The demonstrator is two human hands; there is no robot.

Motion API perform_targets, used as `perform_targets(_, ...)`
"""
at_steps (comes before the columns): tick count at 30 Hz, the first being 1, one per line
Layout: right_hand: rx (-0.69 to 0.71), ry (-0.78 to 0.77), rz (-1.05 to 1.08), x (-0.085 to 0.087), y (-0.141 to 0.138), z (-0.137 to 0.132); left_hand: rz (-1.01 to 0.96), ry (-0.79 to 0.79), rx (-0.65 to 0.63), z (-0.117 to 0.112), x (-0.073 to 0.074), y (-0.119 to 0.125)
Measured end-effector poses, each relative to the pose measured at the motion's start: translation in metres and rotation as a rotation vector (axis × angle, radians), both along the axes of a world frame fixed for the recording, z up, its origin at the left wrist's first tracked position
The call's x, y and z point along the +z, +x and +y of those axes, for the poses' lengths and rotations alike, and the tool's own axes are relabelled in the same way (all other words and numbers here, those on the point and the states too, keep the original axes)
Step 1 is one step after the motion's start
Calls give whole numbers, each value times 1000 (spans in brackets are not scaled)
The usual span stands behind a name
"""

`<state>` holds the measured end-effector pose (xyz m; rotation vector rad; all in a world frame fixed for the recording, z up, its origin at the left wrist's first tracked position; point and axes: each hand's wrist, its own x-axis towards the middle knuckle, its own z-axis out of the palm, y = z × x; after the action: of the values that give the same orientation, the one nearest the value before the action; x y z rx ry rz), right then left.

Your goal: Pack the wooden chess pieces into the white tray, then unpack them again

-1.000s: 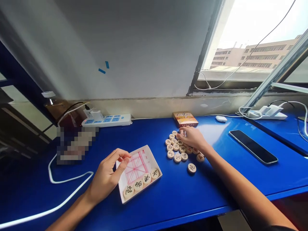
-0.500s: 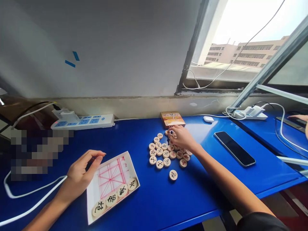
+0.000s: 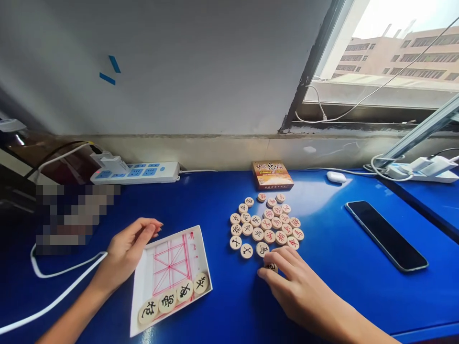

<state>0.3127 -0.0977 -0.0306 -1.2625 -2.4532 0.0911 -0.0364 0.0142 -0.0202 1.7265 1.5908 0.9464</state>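
Note:
My right hand reaches over the blue table, its thumb and fingers closed around a round wooden Chinese chess piece with a black character; the hand partly covers it. Beyond it lies a cluster of loose chess pieces, black-marked ones such as this piece on the left and red-marked ones such as this piece on the right. My left hand is curled at the left corner of a white box lid printed with red lines; nothing shows between its fingers. Several black-marked pieces stand in a row along the lid's near side.
Behind the pieces is a printed Chinese chess box. A phone and a white earbud case lie to the right. Power strips with white cables run along the wall, and one cable crosses near my left forearm.
My right hand has moved from the far end of the cluster, by the printed box, back to the nearest piece and closed on it. The left hand's fingers have curled in more. The view has shifted slightly.

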Motion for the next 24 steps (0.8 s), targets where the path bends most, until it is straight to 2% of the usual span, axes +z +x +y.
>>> perform_targets(4, -56, -48, 131, 6, 3, 2, 58, -34, -88, 5, 0, 0)
perform_targets(6, -97, -6, 217, 14, 6, 12, 80, -31, -113, 8, -2, -1)
perform_targets(9, -179, 87, 305, 22, 9, 48, 90, -22, -114, 13, -8, -5)
perform_targets(12, -241, 5, 274, 18, 7, 92, 88, -25, -116, 12, -11, -10)
perform_targets(15, -205, 3, 252, 12, 4, 118, 82, -5, -110, 6, -10, -9)
perform_targets(19, -192, 46, 301, 12, 11, 120, 68, 37, -94, -1, -5, 0)
perform_targets(24, -168, 109, 167, 17, 20, 99, 161, 77, -242, 5, 0, 11)
